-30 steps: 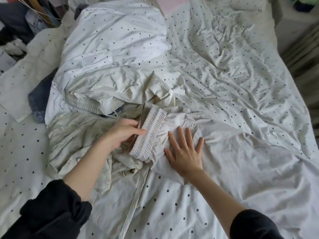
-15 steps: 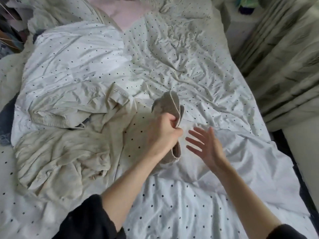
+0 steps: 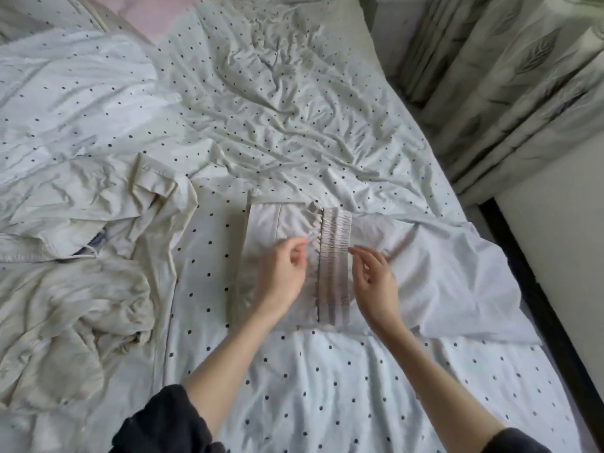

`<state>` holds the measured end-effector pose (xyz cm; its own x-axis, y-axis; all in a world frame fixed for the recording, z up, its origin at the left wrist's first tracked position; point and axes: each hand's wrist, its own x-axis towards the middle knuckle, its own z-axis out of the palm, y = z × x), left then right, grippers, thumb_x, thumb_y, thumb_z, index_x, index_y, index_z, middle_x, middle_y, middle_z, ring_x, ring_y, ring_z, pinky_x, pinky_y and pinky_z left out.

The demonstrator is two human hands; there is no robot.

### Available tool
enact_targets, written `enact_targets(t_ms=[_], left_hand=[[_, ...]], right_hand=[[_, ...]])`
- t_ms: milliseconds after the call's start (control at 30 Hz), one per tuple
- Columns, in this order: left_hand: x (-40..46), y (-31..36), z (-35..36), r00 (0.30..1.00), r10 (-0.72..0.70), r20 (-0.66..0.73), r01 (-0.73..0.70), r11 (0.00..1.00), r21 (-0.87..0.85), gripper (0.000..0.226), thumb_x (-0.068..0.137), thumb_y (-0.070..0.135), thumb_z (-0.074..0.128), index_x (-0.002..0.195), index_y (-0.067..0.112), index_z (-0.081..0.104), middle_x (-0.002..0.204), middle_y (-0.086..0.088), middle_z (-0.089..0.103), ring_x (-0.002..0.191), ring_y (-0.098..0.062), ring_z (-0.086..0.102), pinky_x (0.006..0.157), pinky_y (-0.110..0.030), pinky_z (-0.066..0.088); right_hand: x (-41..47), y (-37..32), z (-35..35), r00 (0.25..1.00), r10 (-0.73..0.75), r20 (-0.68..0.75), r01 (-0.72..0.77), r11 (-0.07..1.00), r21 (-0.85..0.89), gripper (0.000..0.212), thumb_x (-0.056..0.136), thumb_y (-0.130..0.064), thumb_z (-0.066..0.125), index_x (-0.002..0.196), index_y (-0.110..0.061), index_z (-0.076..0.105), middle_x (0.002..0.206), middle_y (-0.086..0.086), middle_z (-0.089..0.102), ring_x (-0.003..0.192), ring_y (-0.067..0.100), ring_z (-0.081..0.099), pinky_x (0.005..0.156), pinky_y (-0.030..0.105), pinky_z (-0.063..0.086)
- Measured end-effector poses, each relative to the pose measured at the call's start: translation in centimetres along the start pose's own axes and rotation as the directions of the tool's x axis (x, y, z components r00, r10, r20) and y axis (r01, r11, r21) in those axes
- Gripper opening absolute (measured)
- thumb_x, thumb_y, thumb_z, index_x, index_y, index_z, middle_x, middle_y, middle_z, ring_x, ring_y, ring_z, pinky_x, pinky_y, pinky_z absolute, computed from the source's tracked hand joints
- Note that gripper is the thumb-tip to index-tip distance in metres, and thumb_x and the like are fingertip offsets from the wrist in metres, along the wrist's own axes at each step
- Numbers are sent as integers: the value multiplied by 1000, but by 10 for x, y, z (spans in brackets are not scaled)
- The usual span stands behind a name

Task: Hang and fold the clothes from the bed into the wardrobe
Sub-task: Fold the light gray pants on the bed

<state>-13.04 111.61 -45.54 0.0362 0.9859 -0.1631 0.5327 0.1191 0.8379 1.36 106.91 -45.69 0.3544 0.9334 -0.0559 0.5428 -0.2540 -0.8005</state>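
Observation:
A pale folded garment (image 3: 261, 230) with a gathered elastic waistband (image 3: 335, 250) lies flat on the dotted bedsheet (image 3: 294, 387). My left hand (image 3: 282, 279) hovers over its middle, with thumb and forefinger pinching the fabric just left of the waistband. My right hand (image 3: 376, 286) is beside the waistband's right edge, fingers loosely curled, their tips touching the elastic. A plain white cloth (image 3: 457, 276) lies under the garment and spreads toward the bed's right edge.
A crumpled pile of cream clothes (image 3: 65, 322) and a beige garment (image 3: 98, 204) lie at the left of the bed. A rumpled dotted duvet (image 3: 81, 103) covers the far left. Curtains (image 3: 506, 76) hang at the right, beyond a dark strip of floor (image 3: 536, 289).
My left hand carried the garment from the pile at the left over to the right and laid it flat. My right hand lifted off the cloth and came to the waistband.

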Motion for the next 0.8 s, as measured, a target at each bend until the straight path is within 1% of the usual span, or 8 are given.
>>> enact_targets(t_ms=[67, 133, 200, 300, 367, 467, 633, 800], left_hand=[[10, -21, -28, 980, -65, -190, 70, 997, 18, 22, 87, 4, 59, 109, 7, 63, 97, -4, 61, 83, -22, 59, 78, -26, 45], [18, -37, -52, 947, -260, -187, 261, 965, -16, 37, 87, 15, 64, 122, 9, 53, 108, -6, 57, 94, -21, 57, 85, -27, 42], [20, -48, -63, 899, -433, -59, 422, 895, -142, 49, 88, 27, 64, 130, 10, 44, 117, -3, 54, 102, -16, 53, 85, -24, 39], [19, -54, -64, 890, -449, 78, 455, 863, -222, 52, 89, 33, 62, 132, 10, 44, 119, 1, 57, 105, -13, 54, 80, -21, 40], [22, -57, -63, 872, -437, 218, 482, 845, -233, 45, 88, 31, 64, 127, 15, 48, 119, 2, 61, 103, -12, 59, 76, -25, 45], [24, -54, -60, 871, -394, 293, 448, 882, -144, 24, 83, 13, 69, 104, 19, 58, 109, -5, 67, 96, -18, 63, 83, -33, 50], [20, -19, -53, 918, -278, 284, 330, 931, -157, 20, 82, 5, 65, 91, 20, 55, 88, -1, 64, 79, -16, 58, 62, -28, 43], [10, 34, -32, 941, -156, 300, 210, 965, -156, 33, 81, 9, 66, 110, 20, 53, 100, 2, 66, 93, -18, 62, 79, -36, 48]], right_hand=[[-9, -11, 19, 975, -221, 14, 222, 969, -106, 31, 91, -21, 46, 104, -8, 71, 110, 8, 66, 102, 27, 62, 87, 25, 43], [-12, -18, 39, 963, -256, 84, 269, 938, -217, 33, 87, -23, 47, 111, -11, 67, 120, 10, 62, 108, 32, 58, 86, 35, 48], [-9, -19, 51, 972, -103, 209, 168, 932, -320, 42, 89, -19, 50, 131, -15, 52, 143, 13, 42, 127, 34, 43, 100, 43, 42], [-3, -22, 55, 939, 157, 306, -21, 914, -404, 53, 92, -18, 44, 144, -20, 30, 155, 5, 16, 139, 26, 21, 110, 42, 30], [1, -25, 57, 938, 173, 302, -41, 917, -396, 58, 88, -13, 47, 143, -21, 30, 152, 6, 17, 137, 27, 22, 108, 39, 30], [5, -25, 56, 920, 157, 360, -40, 949, -312, 64, 81, -4, 50, 142, -18, 33, 149, 15, 22, 135, 32, 26, 109, 31, 21], [25, -6, 34, 900, 205, 385, -222, 975, 2, 49, 96, -11, 42, 144, -18, 38, 146, 7, 39, 128, 16, 42, 105, 22, 29], [41, 9, -6, 729, 326, 601, -653, 593, 471, 48, 101, -44, 26, 144, -23, 35, 143, -1, 43, 130, 10, 40, 108, 40, 29]])
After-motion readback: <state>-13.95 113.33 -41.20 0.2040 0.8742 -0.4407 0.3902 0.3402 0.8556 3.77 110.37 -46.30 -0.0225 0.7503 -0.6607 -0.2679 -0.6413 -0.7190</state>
